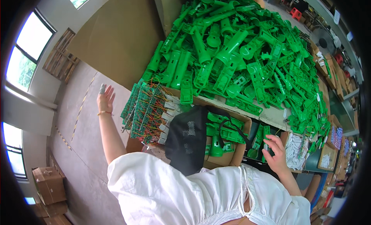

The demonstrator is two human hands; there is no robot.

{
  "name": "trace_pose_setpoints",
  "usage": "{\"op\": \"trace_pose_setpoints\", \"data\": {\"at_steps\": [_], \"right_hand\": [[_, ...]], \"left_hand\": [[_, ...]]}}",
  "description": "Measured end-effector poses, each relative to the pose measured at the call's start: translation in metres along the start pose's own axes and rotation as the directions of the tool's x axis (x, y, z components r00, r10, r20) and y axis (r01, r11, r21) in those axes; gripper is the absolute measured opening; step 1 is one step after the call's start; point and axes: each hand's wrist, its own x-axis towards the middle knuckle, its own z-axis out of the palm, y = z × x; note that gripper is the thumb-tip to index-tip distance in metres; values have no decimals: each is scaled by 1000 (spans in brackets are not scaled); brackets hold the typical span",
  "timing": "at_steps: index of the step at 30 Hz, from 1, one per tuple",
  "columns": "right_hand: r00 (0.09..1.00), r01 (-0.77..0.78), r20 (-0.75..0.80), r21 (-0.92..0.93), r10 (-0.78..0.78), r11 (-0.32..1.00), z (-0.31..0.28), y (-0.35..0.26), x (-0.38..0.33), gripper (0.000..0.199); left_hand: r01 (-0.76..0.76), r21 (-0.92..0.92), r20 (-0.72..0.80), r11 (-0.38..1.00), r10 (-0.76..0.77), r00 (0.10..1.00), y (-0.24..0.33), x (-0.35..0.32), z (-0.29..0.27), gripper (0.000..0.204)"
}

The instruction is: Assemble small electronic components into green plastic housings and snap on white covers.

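Observation:
My left hand (105, 100) is raised out to the left, fingers spread and nothing in it. One of its fingers has a grey covering. Nearest to it are stacked green circuit boards (141, 112) with red and yellow wires. My right hand (276, 153) hovers by the dark work surface with fingers apart and loosely bent, a white covering on one digit. Right beside its fingertips lie green plastic shell halves (257, 142); I cannot tell whether they touch. A black fabric bag (185, 138) lies between my arms, partly over a cardboard box (237, 157) of green shells.
A large heap of green plastic shells (232, 51) fills the far side behind a cardboard edge. White cables or small parts (295, 151) sit in a box at the right. A tall cardboard sheet (119, 35) stands at the far left. Cartons (50, 184) are stacked on the floor.

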Motion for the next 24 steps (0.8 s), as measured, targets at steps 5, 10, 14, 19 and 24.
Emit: {"op": "trace_pose_setpoints", "data": {"at_steps": [5, 10, 14, 19, 24], "right_hand": [[998, 56, 8, -3, -56, 998, -3, 4, 9, 32], [994, 112, -9, 14, -112, 994, 3, 11, 16, 30], [993, 121, -19, 35, -120, 992, 6, 23, 21, 28], [982, 91, -154, -113, -108, 989, 14, 57, 52, 44], [970, 8, -238, -187, -53, 982, 28, 65, 118, 70]], "left_hand": [[-125, 92, -47, 988, 130, 990, 26, -51, -17, 40], [-490, 300, -116, 818, 541, 833, 42, -104, 23, 24], [-685, 478, 250, 549, 663, 706, 62, -163, 100, 21], [-686, 397, 706, 609, 276, 653, 47, -202, 202, 28], [-856, 322, 946, 405, -110, 304, 14, -252, 289, 38]]}}
